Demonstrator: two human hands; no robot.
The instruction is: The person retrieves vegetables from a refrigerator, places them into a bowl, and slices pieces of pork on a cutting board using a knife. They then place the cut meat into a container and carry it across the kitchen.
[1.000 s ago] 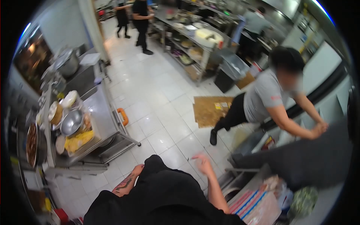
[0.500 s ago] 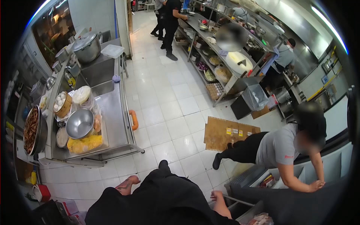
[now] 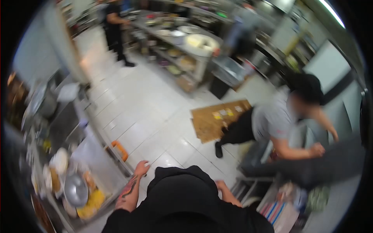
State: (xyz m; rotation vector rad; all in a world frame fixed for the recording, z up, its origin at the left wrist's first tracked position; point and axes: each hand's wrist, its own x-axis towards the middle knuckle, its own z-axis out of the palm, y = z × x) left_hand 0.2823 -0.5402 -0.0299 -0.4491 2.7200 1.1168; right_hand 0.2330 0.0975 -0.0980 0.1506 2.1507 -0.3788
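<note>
My left hand (image 3: pixel 142 167) hangs over the tiled floor at the front of my body. Its fingers look slightly apart, and nothing shows in them. The steel sink table (image 3: pixel 110 163) stands to its left, with an orange curved piece (image 3: pixel 119 150) at its side. My right hand (image 3: pixel 220 185) is low beside my right hip, partly hidden by my black clothing and smeared by motion. The open metal drawer or rack (image 3: pixel 248 189) lies just right of it, apart from the hand.
A co-worker in grey (image 3: pixel 272 116) leans over the dark lid (image 3: pixel 311 165) at the right. Cardboard (image 3: pixel 206 122) lies on the floor. The sink table bears a steel bowl (image 3: pixel 75 189) and a yellow bag (image 3: pixel 92 204). A bin (image 3: pixel 221 83) stands near the back shelves.
My view has turned and moved, so the room sits further left. My right hand is now away from the metal bar. The co-worker's hands have parted, and a striped bag shows at lower right.
</note>
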